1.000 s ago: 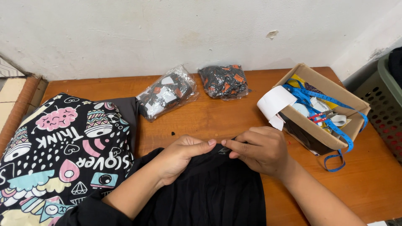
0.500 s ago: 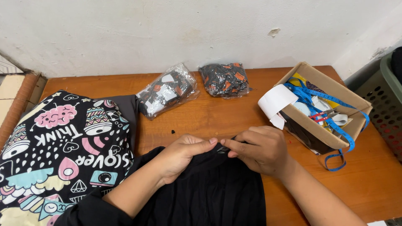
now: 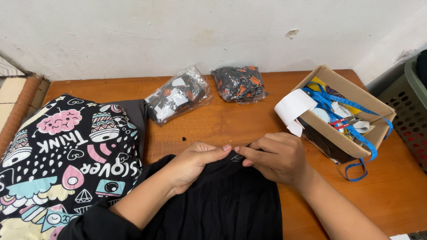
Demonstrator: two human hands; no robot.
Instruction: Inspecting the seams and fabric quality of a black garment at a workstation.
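Soft, pleated black cloth [image 3: 222, 204] lies nearest, its top edge pinched between the fingers of the left hand [image 3: 193, 164] and right hand [image 3: 275, 158]. A small metallic bit, perhaps a pin, hides between the fingertips. Beyond them, two crinkly plastic packets [image 3: 178, 94] and a cardboard box [image 3: 351, 129].

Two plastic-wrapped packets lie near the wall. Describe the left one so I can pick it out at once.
Start at the wooden table and look along its far edge by the white wall. Between the patterned cushion and the cardboard box lie two packets; the left packet lies slanted, next to the cushion. It shows white patches among black and orange, while the right packet looks darker.
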